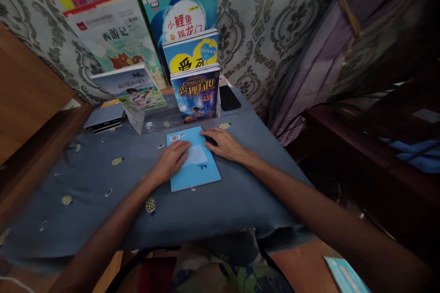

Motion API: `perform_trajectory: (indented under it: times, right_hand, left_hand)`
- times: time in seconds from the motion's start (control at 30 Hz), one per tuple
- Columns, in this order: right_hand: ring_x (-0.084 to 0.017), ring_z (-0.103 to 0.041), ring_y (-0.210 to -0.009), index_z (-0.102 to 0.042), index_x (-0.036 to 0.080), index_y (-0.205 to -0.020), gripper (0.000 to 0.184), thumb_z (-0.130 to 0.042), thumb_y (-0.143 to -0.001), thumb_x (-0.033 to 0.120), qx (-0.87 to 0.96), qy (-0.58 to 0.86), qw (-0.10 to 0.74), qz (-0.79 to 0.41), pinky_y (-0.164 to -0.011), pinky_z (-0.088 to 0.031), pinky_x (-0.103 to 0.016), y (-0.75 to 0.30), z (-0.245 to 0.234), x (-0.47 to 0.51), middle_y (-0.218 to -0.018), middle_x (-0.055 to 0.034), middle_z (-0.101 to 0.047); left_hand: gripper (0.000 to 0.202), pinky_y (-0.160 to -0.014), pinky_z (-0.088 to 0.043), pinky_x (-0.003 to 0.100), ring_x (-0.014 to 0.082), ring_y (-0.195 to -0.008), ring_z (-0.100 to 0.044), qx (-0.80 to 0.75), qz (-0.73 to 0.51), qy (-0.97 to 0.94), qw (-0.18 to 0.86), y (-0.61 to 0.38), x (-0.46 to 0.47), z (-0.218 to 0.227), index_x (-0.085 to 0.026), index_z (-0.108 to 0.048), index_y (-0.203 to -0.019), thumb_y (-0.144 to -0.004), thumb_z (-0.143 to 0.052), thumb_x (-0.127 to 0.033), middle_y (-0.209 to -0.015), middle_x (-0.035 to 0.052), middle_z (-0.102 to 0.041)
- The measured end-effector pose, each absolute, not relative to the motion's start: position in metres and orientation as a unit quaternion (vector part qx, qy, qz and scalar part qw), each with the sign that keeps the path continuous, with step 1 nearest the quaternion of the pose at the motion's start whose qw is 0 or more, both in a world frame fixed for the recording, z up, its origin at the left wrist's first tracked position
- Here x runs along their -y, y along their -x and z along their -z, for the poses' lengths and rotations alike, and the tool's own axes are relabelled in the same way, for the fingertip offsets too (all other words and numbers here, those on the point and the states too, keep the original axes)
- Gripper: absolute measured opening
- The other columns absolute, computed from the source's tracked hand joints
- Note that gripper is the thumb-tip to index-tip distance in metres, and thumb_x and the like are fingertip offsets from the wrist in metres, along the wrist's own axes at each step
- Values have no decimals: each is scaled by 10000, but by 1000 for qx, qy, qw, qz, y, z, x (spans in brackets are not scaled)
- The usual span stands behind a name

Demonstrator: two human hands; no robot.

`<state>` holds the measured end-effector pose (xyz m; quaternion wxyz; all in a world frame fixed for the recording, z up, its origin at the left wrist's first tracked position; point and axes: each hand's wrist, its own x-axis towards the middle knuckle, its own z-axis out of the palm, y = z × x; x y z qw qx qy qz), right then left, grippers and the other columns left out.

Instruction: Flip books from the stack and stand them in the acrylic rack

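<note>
Your left hand (171, 161) and right hand (223, 143) lie flat, ungripping, on a thin blue booklet (194, 160) atop a grey patterned tablecloth (103, 210), against a damask-papered wall (261, 23).

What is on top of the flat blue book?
The left hand lies flat on the blue book, and the right hand touches its upper right edge. The cover beneath the hands cannot be seen.

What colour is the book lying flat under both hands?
Light blue book, back cover up with a barcode and a white text patch; the head view shows it.
</note>
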<state>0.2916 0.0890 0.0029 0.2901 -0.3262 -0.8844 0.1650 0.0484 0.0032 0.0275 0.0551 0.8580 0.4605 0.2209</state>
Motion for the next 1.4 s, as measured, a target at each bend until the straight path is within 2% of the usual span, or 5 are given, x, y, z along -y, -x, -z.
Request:
perform_trajectory:
  times: [0.27, 0.63, 0.97, 1.27, 1.4]
  right_hand:
    - [-295, -596, -1227, -618, 183, -1331, 417, -565, -924, 254, 886, 325, 286, -167, -1050, -481, -524, -293, -2, -89, -1303, -133, -675]
    - [-318, -588, -1244, -627, 162, -1322, 414, -547, -928, 260, 891, 331, 272, -149, -1076, -457, -532, -290, -1, -88, -1317, -143, -672]
    - [-289, -656, -1124, -732, 210, -1131, 290, -506, -948, 204, 895, 315, 283, -140, -986, -511, -509, -296, -13, -15, -1130, -114, -749]
    - [-249, -515, -1374, -573, 149, -1369, 404, -472, -980, 190, 937, 219, 235, -140, -1144, -451, -462, -246, -22, 85, -1394, -161, -620]
    - [-249, -521, -1374, -524, 181, -1425, 440, -460, -990, 186, 929, 245, 235, -146, -1154, -444, -498, -257, -18, 84, -1393, -141, -629]
  left_hand:
    - [406, -1110, -472, 479, 256, -1290, -591, -522, -230, -821, 30, -3, -22, -17, -130, -623, -1304, -1018, -411, -326, -1378, 145, -627]
    - [354, -1043, -543, 466, 253, -1242, -629, -474, -252, -843, 29, -28, 80, -26, -208, -624, -1317, -1016, -492, -338, -1341, 115, -654]
    - [377, -1026, -552, 499, 278, -1242, -629, -474, -237, -848, -13, -34, 96, -21, -220, -600, -1346, -1004, -522, -358, -1358, 125, -642]
    - [414, -1051, -527, 485, 266, -1285, -598, -458, -236, -857, -2, -26, 96, -14, -239, -551, -1400, -987, -515, -239, -1397, 113, -618]
    - [364, -1029, -539, 480, 269, -1245, -624, -464, -236, -854, -15, -26, 96, -14, -217, -593, -1347, -1001, -519, -300, -1369, 119, -638]
